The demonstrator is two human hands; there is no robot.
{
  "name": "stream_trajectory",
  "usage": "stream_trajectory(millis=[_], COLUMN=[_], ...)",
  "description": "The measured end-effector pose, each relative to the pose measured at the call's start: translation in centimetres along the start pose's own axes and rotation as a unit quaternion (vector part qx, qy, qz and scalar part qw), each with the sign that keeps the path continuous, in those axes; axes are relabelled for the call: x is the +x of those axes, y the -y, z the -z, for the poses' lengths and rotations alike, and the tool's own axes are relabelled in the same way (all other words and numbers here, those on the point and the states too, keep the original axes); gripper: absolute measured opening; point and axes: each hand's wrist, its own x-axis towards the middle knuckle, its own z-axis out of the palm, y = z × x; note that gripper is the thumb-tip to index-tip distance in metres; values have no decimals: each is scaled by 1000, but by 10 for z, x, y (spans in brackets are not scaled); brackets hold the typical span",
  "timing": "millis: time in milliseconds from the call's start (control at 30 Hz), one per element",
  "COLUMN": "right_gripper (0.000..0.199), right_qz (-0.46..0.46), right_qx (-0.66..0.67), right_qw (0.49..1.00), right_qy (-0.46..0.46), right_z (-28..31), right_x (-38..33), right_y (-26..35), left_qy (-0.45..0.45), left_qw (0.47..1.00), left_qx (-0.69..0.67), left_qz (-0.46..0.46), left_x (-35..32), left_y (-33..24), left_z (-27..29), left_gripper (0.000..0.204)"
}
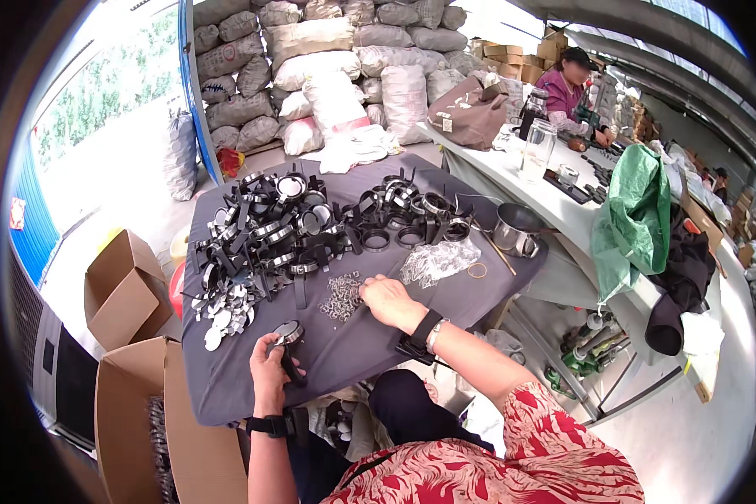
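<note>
My left hand point(267, 363) is closed round a black part with a round, silver-rimmed head point(290, 333) and a short black arm, held over the near edge of the cloth-covered table. My right hand point(388, 301) reaches to a pile of small grey metal pieces point(341, 297), its fingertips pinched together at the pile's right side. What they pinch, if anything, is too small to make out. Beyond my hands lies a large heap of black parts with silver rings point(281, 220). Loose silver discs point(224, 311) lie left of the small metal pieces.
Clear plastic pieces point(442, 260), a metal pot point(514, 231) and a thin stick point(497, 250) lie at the table's right. Open cardboard boxes point(130, 395) stand at the left. A white bench point(563, 210) runs along the right, with a person point(563, 92) seated beyond it. Stacked sacks point(311, 50) fill the back.
</note>
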Motion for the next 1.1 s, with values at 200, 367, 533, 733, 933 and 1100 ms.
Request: stream_trajectory(millis=[200,367,533,733,933,1100], right_gripper=[10,19,26,23,8,9], right_qz=[10,23,71,94,-74,10], right_qx=[47,109,122,-15,280,523], right_qw=[996,991,983,977,944,840], right_qy=[73,80,114,193,157,147], right_z=[9,16,7,29,47,21], right_x=[-14,-20,-15,-6,6,16], right_y=[-17,-34,-35,-30,43,95], left_qy=[-32,17,72,72,67,52], left_qw=[999,1000,997,997,997,998], left_qx=[-27,2,2,30,33,-9], left_qz=[-10,-9,11,4,27,15], left_x=[1,0,10,20,22,24], left_y=[-2,-12,-8,-13,-9,-5], left_z=[3,8,20,10,13,19], left_gripper=[16,17,18,20,3,6])
